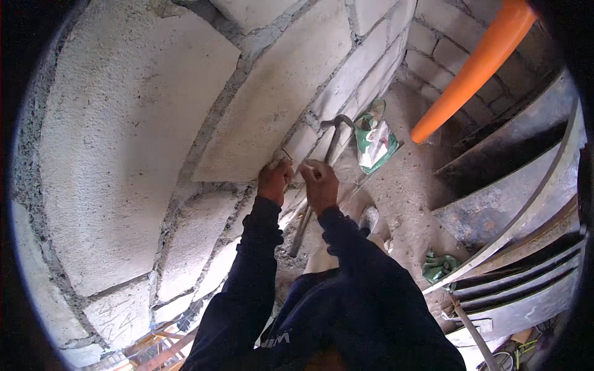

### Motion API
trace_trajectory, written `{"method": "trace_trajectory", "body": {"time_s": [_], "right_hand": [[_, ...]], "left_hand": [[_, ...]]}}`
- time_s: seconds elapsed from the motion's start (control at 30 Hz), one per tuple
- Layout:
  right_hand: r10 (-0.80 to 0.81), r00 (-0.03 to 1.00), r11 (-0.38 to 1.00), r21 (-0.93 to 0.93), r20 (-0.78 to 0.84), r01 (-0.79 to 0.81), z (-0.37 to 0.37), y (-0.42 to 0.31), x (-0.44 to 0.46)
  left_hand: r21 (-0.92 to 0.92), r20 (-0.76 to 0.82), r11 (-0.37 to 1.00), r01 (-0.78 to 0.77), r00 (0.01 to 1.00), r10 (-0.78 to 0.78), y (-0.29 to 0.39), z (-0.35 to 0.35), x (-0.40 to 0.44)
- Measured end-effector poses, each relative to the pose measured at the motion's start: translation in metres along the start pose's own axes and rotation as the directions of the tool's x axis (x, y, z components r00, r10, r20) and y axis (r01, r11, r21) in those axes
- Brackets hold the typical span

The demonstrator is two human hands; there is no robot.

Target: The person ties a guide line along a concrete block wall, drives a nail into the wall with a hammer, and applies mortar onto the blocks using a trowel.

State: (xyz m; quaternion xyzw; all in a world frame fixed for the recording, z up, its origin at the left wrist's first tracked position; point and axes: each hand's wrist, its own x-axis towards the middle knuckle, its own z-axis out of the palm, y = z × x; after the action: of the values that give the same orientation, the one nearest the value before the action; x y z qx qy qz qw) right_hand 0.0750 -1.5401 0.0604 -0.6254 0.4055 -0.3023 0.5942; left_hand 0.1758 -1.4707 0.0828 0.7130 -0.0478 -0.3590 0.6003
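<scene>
In front of the block wall (266, 111), my left hand (275, 181) is closed, and a thin, dark, wire-like piece (286, 153) sticks up from its fingertips. Close beside it, my right hand (320, 184) is curled with thumb and fingers pinched together. What the right fingers hold, if anything, is too small to make out. Just beyond the hands, a long-handled tool with a curved metal head (338, 121) leans along the wall; my hands hide part of its handle.
A torn green and white bag (376, 147) lies on the dusty floor (405, 179). An orange pipe (473, 74) slants in at upper right. Large curved metal pieces (495, 191) stand on the right, with a green cloth (440, 267) and a wooden handle (475, 334) nearby.
</scene>
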Motion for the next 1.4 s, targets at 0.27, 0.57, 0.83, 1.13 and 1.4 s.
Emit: {"method": "trace_trajectory", "body": {"time_s": [0.27, 0.57, 0.83, 1.13, 1.4], "right_hand": [[-0.180, 0.984, 0.979, -0.092, 0.008, 0.180, 0.024, 0.001, 0.007], [-0.232, 0.971, 0.956, -0.171, 0.057, 0.238, 0.034, 0.001, 0.003], [-0.167, 0.986, 0.982, -0.097, -0.015, 0.165, 0.036, -0.001, 0.004], [0.013, 1.000, 0.999, 0.051, -0.003, -0.012, 0.030, -0.008, 0.006], [0.022, 1.000, 1.000, 0.009, -0.021, -0.022, 0.030, -0.002, 0.008]], "left_hand": [[0.462, 0.153, 0.868, -0.183, 0.980, 0.126, -0.020, -0.021, 0.013], [0.731, 0.056, 0.673, -0.115, 0.992, 0.109, 0.027, 0.001, -0.013], [0.915, 0.042, 0.275, -0.295, 0.749, 0.662, -0.030, -0.011, 0.003], [0.888, -0.069, 0.374, -0.266, 0.728, 0.682, -0.013, 0.010, -0.002], [0.911, -0.192, 0.379, -0.165, 0.643, 0.742, -0.021, 0.022, 0.007]]}}
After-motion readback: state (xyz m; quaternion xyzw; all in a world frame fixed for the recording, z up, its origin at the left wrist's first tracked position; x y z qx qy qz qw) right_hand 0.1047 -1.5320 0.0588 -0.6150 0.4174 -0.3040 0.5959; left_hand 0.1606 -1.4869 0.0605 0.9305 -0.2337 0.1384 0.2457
